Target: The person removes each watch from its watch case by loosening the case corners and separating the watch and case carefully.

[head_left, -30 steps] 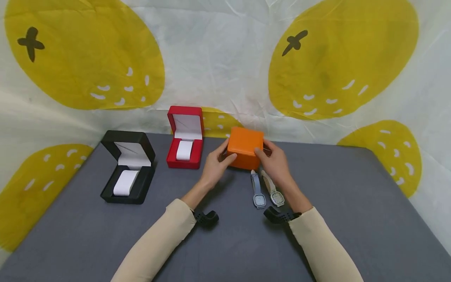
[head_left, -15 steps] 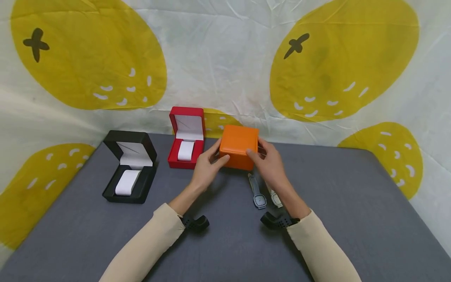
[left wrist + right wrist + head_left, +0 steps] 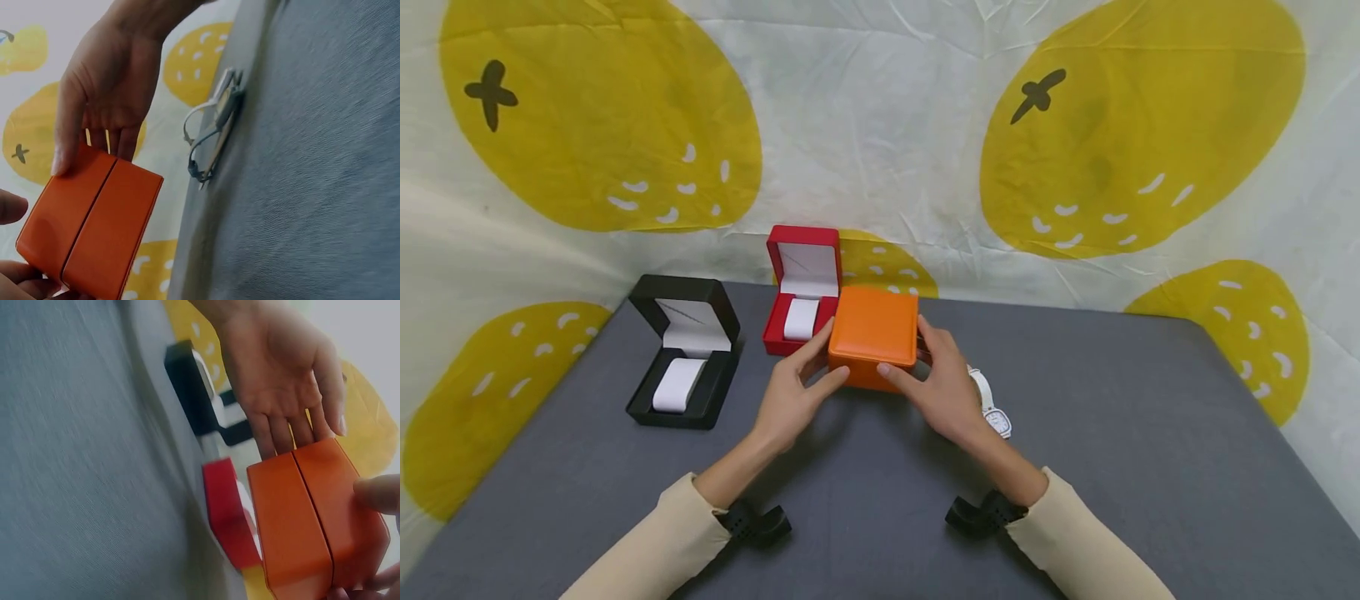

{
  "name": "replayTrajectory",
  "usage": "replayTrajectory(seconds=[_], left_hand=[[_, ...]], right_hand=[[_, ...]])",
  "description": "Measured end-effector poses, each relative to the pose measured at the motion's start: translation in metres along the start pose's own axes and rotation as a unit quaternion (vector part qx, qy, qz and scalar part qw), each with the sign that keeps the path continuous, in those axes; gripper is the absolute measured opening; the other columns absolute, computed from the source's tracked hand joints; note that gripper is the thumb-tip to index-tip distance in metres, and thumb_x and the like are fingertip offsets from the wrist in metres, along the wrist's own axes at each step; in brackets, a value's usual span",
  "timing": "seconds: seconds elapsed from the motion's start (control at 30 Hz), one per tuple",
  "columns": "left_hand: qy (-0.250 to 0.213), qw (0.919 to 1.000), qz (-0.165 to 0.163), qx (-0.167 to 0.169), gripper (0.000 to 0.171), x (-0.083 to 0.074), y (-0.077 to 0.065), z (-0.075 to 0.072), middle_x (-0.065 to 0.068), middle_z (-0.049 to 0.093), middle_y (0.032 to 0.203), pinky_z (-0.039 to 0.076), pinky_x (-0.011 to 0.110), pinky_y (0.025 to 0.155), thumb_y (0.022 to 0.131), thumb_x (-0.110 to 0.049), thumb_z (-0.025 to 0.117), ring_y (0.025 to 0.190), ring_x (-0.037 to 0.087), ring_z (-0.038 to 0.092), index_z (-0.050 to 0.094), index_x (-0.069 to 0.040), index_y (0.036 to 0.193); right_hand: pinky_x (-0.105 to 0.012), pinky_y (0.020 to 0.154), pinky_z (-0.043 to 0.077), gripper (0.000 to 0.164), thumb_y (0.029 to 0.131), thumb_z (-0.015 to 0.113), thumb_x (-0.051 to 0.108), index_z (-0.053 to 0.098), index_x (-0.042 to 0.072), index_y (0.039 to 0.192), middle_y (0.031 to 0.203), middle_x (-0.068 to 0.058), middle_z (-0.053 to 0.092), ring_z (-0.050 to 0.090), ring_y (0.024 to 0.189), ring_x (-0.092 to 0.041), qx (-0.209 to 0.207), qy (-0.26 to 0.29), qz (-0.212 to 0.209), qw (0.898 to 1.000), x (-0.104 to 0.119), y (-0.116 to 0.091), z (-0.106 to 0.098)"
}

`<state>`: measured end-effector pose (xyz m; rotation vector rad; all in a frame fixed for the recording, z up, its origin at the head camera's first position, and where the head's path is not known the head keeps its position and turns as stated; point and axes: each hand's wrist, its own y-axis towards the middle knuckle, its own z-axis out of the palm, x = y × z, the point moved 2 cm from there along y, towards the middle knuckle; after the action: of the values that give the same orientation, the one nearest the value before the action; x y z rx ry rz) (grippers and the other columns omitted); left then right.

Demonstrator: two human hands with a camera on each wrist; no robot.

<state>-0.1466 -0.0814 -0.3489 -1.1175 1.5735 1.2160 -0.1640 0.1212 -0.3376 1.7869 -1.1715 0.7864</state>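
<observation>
A closed orange watch box [image 3: 874,323] is gripped from both sides. On its left, my left hand [image 3: 792,393] holds it with the thumb at the front and the fingers behind. My right hand [image 3: 946,385] grips the opposite side the same way. Both wrist views show the box [image 3: 312,519] raised off the cloth, the lid seam running across its front. A pale watch [image 3: 997,421] lies just right of my right hand, partly covered by it. The blue-grey watch [image 3: 203,149] shows in the left wrist view but is hidden in the head view.
Left of my hands an open black watch box [image 3: 685,358] with a white cushion stands on the grey cloth [image 3: 1120,450]. An open red watch box [image 3: 805,283] stands behind the orange one, partly covered by it. A patterned curtain [image 3: 872,125] hangs at the back.
Both hands have carried the orange box leftward and nearer to me, in front of the red box. The blue-grey watch has become hidden behind my right hand in the head view.
</observation>
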Motion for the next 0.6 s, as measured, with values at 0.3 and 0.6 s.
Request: replayTrajectory(seconds=[0.3,0.6], left_hand=[[0.010,0.9998,0.011,0.010,0.064,0.000,-0.026,-0.017,0.001,0.043,0.146,0.036,0.047,0.103,0.090,-0.013,0.067,0.127,0.022,0.047,0.038,-0.016,0.147],[0.018,0.9996,-0.018,0.009,0.061,0.016,-0.059,-0.032,0.001,0.041,0.146,0.040,0.034,0.099,0.092,-0.013,0.065,0.128,0.023,0.047,0.039,-0.017,0.147]], right_hand=[[-0.046,0.097,0.044,0.087,0.081,0.078,0.025,0.029,0.000,0.148,0.127,-0.017,0.044,0.051,0.112,-0.027,-0.015,-0.011,0.006,1.000,0.013,-0.022,0.021],[-0.045,0.097,0.043,0.090,0.082,0.077,0.029,0.026,-0.002,0.148,0.131,-0.016,0.043,0.049,0.115,-0.028,0.015,-0.032,0.035,0.999,0.017,-0.044,0.043]])
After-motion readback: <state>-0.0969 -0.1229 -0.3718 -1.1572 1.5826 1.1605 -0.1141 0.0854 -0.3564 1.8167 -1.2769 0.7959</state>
